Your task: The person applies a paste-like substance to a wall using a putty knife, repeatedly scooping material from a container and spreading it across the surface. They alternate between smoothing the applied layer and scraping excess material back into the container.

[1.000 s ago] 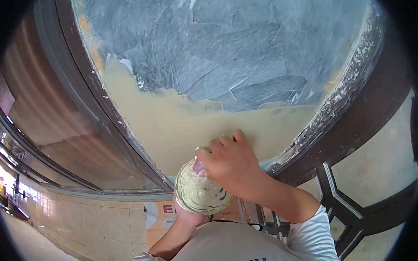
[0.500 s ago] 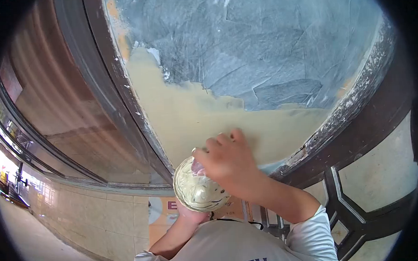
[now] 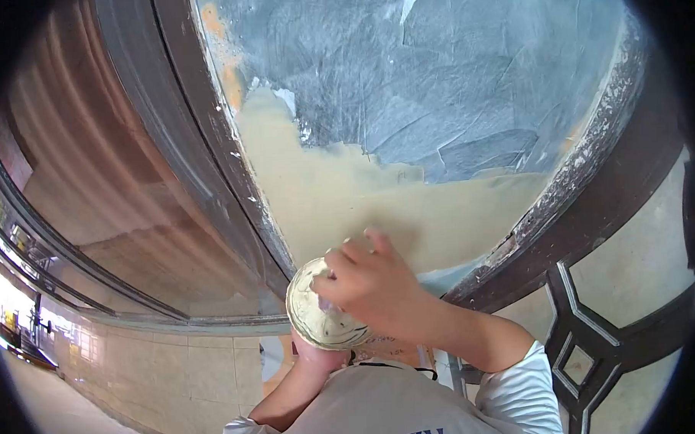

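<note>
A round tub of cream putty (image 3: 320,313) rests on my left hand (image 3: 314,354), whose palm is beneath it and whose fingers are mostly hidden. Over the tub's right side is my right hand (image 3: 369,281), slightly blurred, with its fingers bent. It grips a small flat pinkish putty spreader (image 3: 324,302), whose lower end meets the putty. Most of the spreader is covered by my fingers. Just beyond the hands is a grey panel (image 3: 450,76), its lower and left part coated with smooth cream putty (image 3: 323,187).
A dark wooden frame with flaking paint (image 3: 517,245) borders the panel. To the left stands a framed glass pane (image 3: 124,171) with brownish folds behind it. Dark lattice with pale panes (image 3: 604,346) is at the right. Tiled floor (image 3: 207,367) lies below.
My right hand and the spreader have moved down and slightly left into the tub. The view has shifted a little, so the panel's left edge appears further right. My left hand still supports the tub.
</note>
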The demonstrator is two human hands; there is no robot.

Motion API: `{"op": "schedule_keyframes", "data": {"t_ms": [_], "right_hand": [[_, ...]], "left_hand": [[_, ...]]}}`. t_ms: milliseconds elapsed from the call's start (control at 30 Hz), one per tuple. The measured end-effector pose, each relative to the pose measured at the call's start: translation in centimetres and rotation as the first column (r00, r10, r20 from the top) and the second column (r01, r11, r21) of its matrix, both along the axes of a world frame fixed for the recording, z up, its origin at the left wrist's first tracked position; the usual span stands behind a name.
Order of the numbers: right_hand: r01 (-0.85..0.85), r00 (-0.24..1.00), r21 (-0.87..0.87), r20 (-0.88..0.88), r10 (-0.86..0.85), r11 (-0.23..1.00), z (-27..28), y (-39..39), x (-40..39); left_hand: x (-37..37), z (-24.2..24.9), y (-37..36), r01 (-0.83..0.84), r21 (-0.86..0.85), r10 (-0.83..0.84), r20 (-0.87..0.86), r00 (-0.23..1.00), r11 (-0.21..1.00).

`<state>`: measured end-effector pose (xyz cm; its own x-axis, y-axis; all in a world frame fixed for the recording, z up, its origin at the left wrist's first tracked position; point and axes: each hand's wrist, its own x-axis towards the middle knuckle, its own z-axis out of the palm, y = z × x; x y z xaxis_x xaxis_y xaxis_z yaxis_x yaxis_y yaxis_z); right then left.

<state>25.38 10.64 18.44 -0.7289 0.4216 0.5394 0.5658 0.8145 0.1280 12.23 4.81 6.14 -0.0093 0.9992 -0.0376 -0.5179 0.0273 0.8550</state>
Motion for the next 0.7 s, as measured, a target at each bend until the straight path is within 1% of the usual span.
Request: {"op": "schedule_keyframes", "data": {"t_ms": [33,67,133,167,200,267,300,333,367,400,433,467,500,533,567,600,633,667,700], "right_hand": [[0.019,0.999,0.030,-0.039,-0.018,0.999,0.3,0.2,-0.3],[0.021,0.999,0.034,-0.041,-0.020,0.999,1.0,0.3,-0.3],[0.119,0.991,0.004,-0.063,-0.119,0.993,2.9,0.1,0.5],[0.121,0.991,-0.029,-0.049,-0.122,0.992,3.3,0.1,1.2],[0.129,0.990,-0.020,-0.051,-0.130,0.991,3.3,0.2,1.8],[0.093,0.990,-0.143,-0.087,-0.106,0.985,2.3,0.4,3.1],[0.105,0.989,-0.135,-0.088,-0.117,0.985,1.4,0.6,3.7],[0.125,0.981,-0.188,-0.125,-0.150,0.974,0.0,0.7,4.3],[0.141,0.969,-0.239,-0.164,-0.184,0.961,-1.5,0.8,4.9],[0.152,0.966,-0.233,-0.171,-0.194,0.961,-3.0,0.6,5.3],[0.185,0.953,-0.310,-0.174,-0.247,0.933,-4.7,0.2,5.6],[0.215,0.939,-0.385,-0.172,-0.299,0.897,-6.6,-0.1,6.0],[0.225,0.935,-0.381,-0.176,-0.309,0.897,-9.0,-0.1,6.3],[0.133,0.882,-0.622,-0.282,-0.378,0.772,-11.7,-0.1,6.5],[-0.009,0.808,-0.801,-0.358,-0.467,0.599,-14.3,-0.2,6.7],[-0.004,0.803,-0.797,-0.363,-0.474,0.604,-16.5,-0.1,6.8],[-0.218,0.678,-0.871,-0.459,-0.574,0.440,-18.5,0.0,6.8],[-0.447,0.534,-0.852,-0.500,-0.682,0.274,-19.3,0.3,6.7],[-0.448,0.526,-0.849,-0.505,-0.685,0.281,-20.0,0.7,6.6]], "left_hand": [[-0.4,0.4,0.2,0.126,-0.096,-0.024,0.698,0.716,0.987],[-0.8,0.6,0.2,0.128,-0.092,-0.028,0.696,0.718,0.987],[-1.8,0.8,-0.1,0.104,-0.079,-0.036,0.599,0.800,0.991],[-2.5,0.6,-0.2,0.127,-0.049,-0.067,0.632,0.772,0.991],[-3.2,0.2,-0.1,0.135,-0.041,-0.079,0.630,0.772,0.990],[-4.5,-1.0,-0.1,0.061,0.006,-0.054,0.549,0.834,0.998],[-4.9,-1.4,-0.1,0.072,0.099,-0.119,0.652,0.749,0.992],[-5.4,-1.5,-0.1,0.084,0.106,-0.133,0.650,0.749,0.991],[-6.0,-1.6,0.0,0.065,0.062,-0.090,0.681,0.727,0.996],[-6.7,-1.6,0.1,0.047,0.017,-0.045,0.708,0.705,0.999],[-7.5,-1.8,0.1,0.093,0.033,-0.087,0.741,0.666,0.995],[-8.1,-1.9,0.1,0.105,0.039,-0.100,0.737,0.668,0.994],[-8.6,-2.0,0.1,0.036,0.107,-0.088,0.532,0.842,0.994],[-8.9,-2.1,0.1,-0.014,0.192,-0.044,0.293,0.955,0.981],[-9.0,-2.1,0.0,-0.011,0.075,-0.035,0.589,0.807,0.997],[-9.1,-1.9,0.0,-0.001,0.081,-0.047,0.587,0.808,0.997],[-9.3,-1.4,-0.1,0.007,0.169,-0.087,0.473,0.877,0.986],[-9.6,-1.1,-0.2,0.023,0.253,-0.114,0.349,0.930,0.967],[-9.7,-1.3,0.0,0.054,0.098,-0.107,0.701,0.705,0.994]]}}
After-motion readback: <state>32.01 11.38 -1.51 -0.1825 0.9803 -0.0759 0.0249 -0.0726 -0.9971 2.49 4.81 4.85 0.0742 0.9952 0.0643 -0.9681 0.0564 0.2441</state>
